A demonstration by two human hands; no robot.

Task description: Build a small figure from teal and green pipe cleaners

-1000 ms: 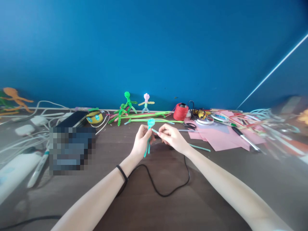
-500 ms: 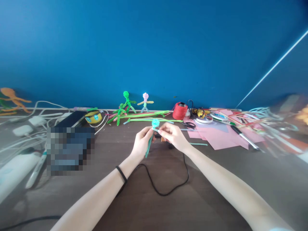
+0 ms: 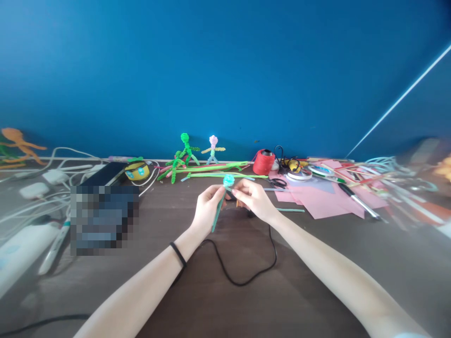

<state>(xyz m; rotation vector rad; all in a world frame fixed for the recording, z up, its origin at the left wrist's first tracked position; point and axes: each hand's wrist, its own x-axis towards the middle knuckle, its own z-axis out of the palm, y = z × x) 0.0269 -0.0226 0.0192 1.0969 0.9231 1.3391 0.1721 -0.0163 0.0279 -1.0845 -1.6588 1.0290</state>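
Observation:
Between my fingertips is a teal pipe cleaner figure (image 3: 229,180) with a round coiled head on top. My left hand (image 3: 207,206) pinches it just under the head, and a straight teal length (image 3: 217,217) hangs down beside that thumb. My right hand (image 3: 252,199) pinches a pale pipe cleaner strand at the same spot, close against the left fingers. The lower part of the piece is hidden behind both hands. A dark object with a bit of orange, partly covered by my right hand, lies on the table behind.
Pipe cleaner figures, one green (image 3: 185,138) and one pink-headed (image 3: 213,142), stand by the blue wall. Green pipe cleaners (image 3: 218,168) lie before them. Right are a red thread spool (image 3: 263,162), scissors (image 3: 278,183), pink paper (image 3: 324,202) and a marker (image 3: 357,201). Phones and white cables (image 3: 56,176) lie left.
The teal head has turned slightly between my fingers. The pale strand that showed across the front is now less visible. Both hands stay in almost the same place.

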